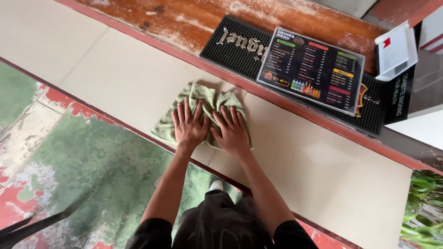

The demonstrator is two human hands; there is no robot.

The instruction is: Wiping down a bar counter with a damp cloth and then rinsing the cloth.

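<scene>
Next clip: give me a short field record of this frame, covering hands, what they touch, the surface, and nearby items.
left hand: flat, fingers spread, palm down on the crumpled light green terry cloth
right hand: flat on the same cloth, beside the left hand
grip: none; both hands press, neither closes on the cloth
surface: beige tiled counter top, red-brown edging
nearby: black ribbed rubber bar mat; dark laminated menu card lying across the mat; white card holder at far right
below: worn green and red painted floor

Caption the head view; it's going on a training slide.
Left hand and right hand press flat on a crumpled green terry cloth on the beige tiled counter.
</scene>
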